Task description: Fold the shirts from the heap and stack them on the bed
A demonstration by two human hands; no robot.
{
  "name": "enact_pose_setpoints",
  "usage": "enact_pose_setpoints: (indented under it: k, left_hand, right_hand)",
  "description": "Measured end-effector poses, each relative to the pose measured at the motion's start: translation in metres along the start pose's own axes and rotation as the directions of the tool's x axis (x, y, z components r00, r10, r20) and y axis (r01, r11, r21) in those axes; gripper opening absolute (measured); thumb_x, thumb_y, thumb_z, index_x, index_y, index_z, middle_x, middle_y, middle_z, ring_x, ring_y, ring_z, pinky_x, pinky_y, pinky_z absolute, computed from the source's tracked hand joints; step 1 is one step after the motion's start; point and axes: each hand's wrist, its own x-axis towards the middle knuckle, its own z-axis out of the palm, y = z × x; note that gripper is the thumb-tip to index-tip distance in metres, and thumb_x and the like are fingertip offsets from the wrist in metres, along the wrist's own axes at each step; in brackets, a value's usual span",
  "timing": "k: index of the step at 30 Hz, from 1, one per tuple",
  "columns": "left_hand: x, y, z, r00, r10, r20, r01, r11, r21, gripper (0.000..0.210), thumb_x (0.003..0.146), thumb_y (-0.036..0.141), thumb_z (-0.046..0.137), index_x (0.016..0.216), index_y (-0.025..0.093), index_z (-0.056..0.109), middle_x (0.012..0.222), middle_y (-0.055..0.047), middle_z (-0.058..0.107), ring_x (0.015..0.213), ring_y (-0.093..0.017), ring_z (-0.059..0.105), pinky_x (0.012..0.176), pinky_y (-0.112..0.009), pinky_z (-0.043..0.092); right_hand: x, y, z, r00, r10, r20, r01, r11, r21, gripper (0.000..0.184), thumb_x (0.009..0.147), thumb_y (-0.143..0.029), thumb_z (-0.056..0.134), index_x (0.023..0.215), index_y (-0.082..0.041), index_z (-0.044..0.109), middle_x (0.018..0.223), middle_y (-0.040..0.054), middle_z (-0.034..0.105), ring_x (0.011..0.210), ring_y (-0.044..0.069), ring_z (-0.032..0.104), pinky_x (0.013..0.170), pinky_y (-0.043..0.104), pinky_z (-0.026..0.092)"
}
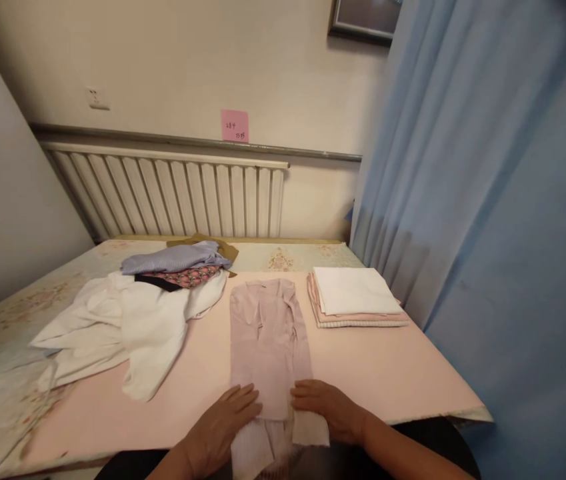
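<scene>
A pale lilac collared shirt [270, 353] lies lengthwise in front of me, its sides folded inward into a narrow strip. Its collar points away from me, and the lower end with loose cuffs or hem hangs toward the near table edge. My left hand [225, 420] rests flat on the shirt's lower left side, fingers stretched out. On the lower right side lies my right hand [327, 407], also flat, with its fingertips on the fabric. Neither hand grips the cloth.
A pink sheet [363, 373] covers part of the floral tabletop [5, 333]. At the left lies a heap of rumpled clothes with a white garment [127, 320] in front. A folded stack topped with white cloth [355, 290] sits right. Beyond are a radiator [177, 190] and a blue curtain [427, 167].
</scene>
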Motion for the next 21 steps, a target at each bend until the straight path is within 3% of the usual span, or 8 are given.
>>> enact_pose_setpoints:
  k: [3, 5, 7, 8, 10, 13, 16, 21]
  left_hand:
    - [0.001, 0.011, -0.006, 0.997, -0.081, -0.016, 0.075, 0.974, -0.214, 0.052, 0.084, 0.021, 0.047, 0.134, 0.033, 0.047, 0.141, -0.001, 0.048, 0.135, -0.024, 0.037, 0.114, -0.046, 0.023]
    - [0.012, 0.012, -0.014, 0.961, -0.275, 0.011, 0.246, 0.840, -0.483, 0.038, 0.082, 0.031, 0.054, 0.119, 0.029, 0.061, 0.128, -0.002, 0.060, 0.125, -0.026, 0.049, 0.110, -0.042, 0.032]
    - [0.029, 0.004, -0.019, 0.846, -0.512, 0.149, 0.429, 0.490, -0.759, 0.030, 0.077, 0.040, 0.061, 0.100, 0.022, 0.069, 0.109, -0.004, 0.070, 0.110, -0.027, 0.059, 0.099, -0.037, 0.044]
    - [0.038, -0.003, -0.020, 0.746, -0.618, 0.248, 0.473, 0.229, -0.851, 0.032, 0.075, 0.042, 0.064, 0.095, 0.018, 0.069, 0.103, -0.006, 0.072, 0.106, -0.027, 0.061, 0.095, -0.035, 0.046]
    - [0.053, -0.019, -0.018, 0.639, -0.702, 0.314, 0.500, 0.069, -0.863, 0.041, 0.078, 0.050, 0.056, 0.096, 0.015, 0.066, 0.096, -0.010, 0.072, 0.096, -0.027, 0.065, 0.084, -0.036, 0.052]
    - [0.065, -0.040, -0.008, 0.538, -0.761, 0.363, 0.503, -0.056, -0.862, 0.045, 0.078, 0.051, 0.054, 0.100, 0.012, 0.060, 0.092, -0.013, 0.071, 0.086, -0.027, 0.068, 0.074, -0.037, 0.055]
    - [0.064, -0.044, 0.000, 0.524, -0.765, 0.375, 0.465, -0.111, -0.878, 0.046, 0.075, 0.049, 0.060, 0.102, 0.012, 0.059, 0.094, -0.014, 0.071, 0.085, -0.025, 0.069, 0.074, -0.036, 0.055]
    - [0.053, -0.030, -0.002, 0.605, -0.733, 0.312, 0.382, -0.076, -0.921, 0.044, 0.074, 0.036, 0.063, 0.111, 0.012, 0.058, 0.102, -0.012, 0.071, 0.090, -0.023, 0.068, 0.081, -0.034, 0.054]
  right_hand:
    - [-0.002, 0.004, -0.002, 0.992, 0.119, 0.031, -0.123, 0.958, 0.260, 0.034, 0.082, -0.043, 0.058, 0.110, -0.026, 0.067, 0.115, 0.0055, 0.067, 0.111, 0.021, 0.058, 0.102, 0.035, 0.039]
    - [0.005, 0.014, -0.006, 0.953, 0.297, 0.055, -0.287, 0.832, 0.475, 0.027, 0.076, -0.040, 0.064, 0.096, -0.023, 0.071, 0.104, 0.0039, 0.070, 0.101, 0.022, 0.062, 0.094, 0.033, 0.044]
    - [0.020, 0.030, -0.010, 0.842, 0.533, 0.088, -0.446, 0.594, 0.670, 0.025, 0.071, -0.040, 0.068, 0.085, -0.019, 0.070, 0.091, 0.0045, 0.071, 0.090, 0.023, 0.064, 0.083, 0.032, 0.049]
    - [0.029, 0.038, -0.011, 0.758, 0.643, 0.111, -0.494, 0.454, 0.742, 0.028, 0.070, -0.042, 0.069, 0.082, -0.017, 0.069, 0.084, 0.0051, 0.071, 0.082, 0.022, 0.065, 0.077, 0.032, 0.051]
    - [0.046, 0.053, -0.010, 0.650, 0.750, 0.124, -0.511, 0.310, 0.802, 0.036, 0.073, -0.051, 0.063, 0.082, -0.015, 0.065, 0.074, 0.0053, 0.068, 0.069, 0.019, 0.064, 0.066, 0.032, 0.052]
    - [0.058, 0.065, -0.004, 0.598, 0.794, 0.110, -0.503, 0.265, 0.823, 0.043, 0.075, -0.058, 0.058, 0.083, -0.015, 0.060, 0.068, 0.0047, 0.064, 0.060, 0.016, 0.061, 0.060, 0.031, 0.051]
    - [0.055, 0.066, 0.003, 0.592, 0.801, 0.085, -0.487, 0.272, 0.830, 0.041, 0.072, -0.054, 0.062, 0.085, -0.015, 0.059, 0.072, 0.0049, 0.065, 0.063, 0.015, 0.061, 0.062, 0.029, 0.051]
    - [0.046, 0.062, 0.007, 0.590, 0.807, -0.002, -0.522, 0.383, 0.762, 0.028, 0.071, -0.042, 0.060, 0.078, -0.015, 0.059, 0.068, 0.0021, 0.064, 0.060, 0.014, 0.057, 0.059, 0.025, 0.045]
